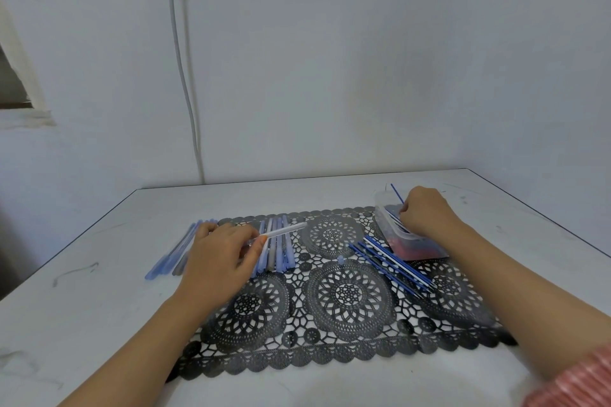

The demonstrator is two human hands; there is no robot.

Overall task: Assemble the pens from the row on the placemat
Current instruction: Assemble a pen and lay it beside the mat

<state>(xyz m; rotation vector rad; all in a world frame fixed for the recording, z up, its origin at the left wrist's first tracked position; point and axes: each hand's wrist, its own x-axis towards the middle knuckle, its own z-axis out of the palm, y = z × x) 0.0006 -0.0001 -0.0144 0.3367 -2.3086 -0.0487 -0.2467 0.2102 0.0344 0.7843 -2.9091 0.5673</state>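
A black lace-pattern placemat (347, 294) lies on the white desk (99, 291). The left hand (218, 251) hangs over the left part of this placemat. Its thumb and fingers pinch a clear plastic pen barrel (286, 229), which points to the right and a little away from the person, above the placemat.

Under this hand, on the left part of the placemat, lies a row of pale blue and grey pen barrels (277, 248), side by side. A second group of pale blue pen barrels (172, 258) lies on the desk just beside the left edge of the placemat.

The right hand (425, 211) is at the far right corner of the placemat, inside a clear plastic box (385, 221) that stands there. Its fingers are curled and pinch a thin blue refill (396, 193), which stands up out of the hand. What lies on the bottom of the box looks red and dark, perhaps small pen parts, but it is too blurred to say.

On the right part of the placemat, just beside the box, lies a row of thin blue and white refills (393, 266), slanted. A small pale blue cap (341, 259) stands near the middle of the placemat.
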